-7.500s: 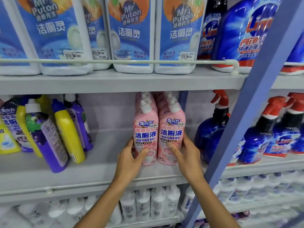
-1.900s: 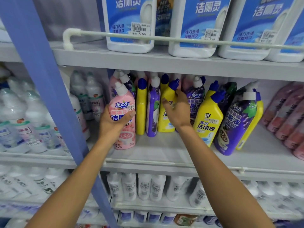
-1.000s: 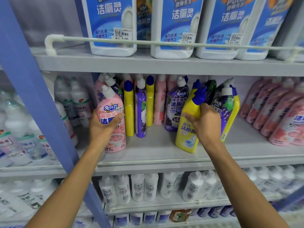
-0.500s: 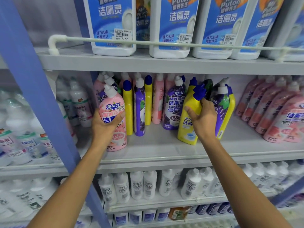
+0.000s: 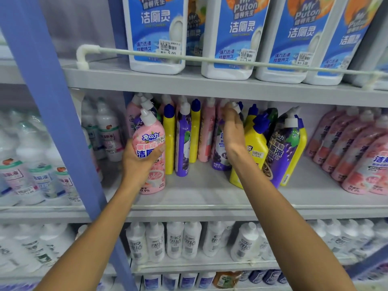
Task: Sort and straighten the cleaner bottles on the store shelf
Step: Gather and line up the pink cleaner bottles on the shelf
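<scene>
1. Your left hand (image 5: pixel 137 164) grips the pink bottle (image 5: pixel 150 141) round its middle. The thumb lies across the label and the other fingers wrap behind it, out of sight.
2. That pink bottle stands upright at the left end of the middle shelf (image 5: pixel 210 196), near the front edge and just beside the blue post (image 5: pixel 52 101).
3. Your right hand (image 5: pixel 232 133) is on the purple bottle (image 5: pixel 219 158) further back. Its back faces you, and its fingers (image 5: pixel 227 111) curl round the neck just under the white cap.
4. The purple bottle stands in the back row, with a pink one on its left.
5. A yellow bottle (image 5: pixel 255 148) leans just right of your wrist, and a grape-label bottle (image 5: pixel 281 152) tilts against it.
6. Between your hands, a slim yellow bottle (image 5: pixel 169 143) and a violet bottle (image 5: pixel 183 148) stand upright, side by side.
</scene>
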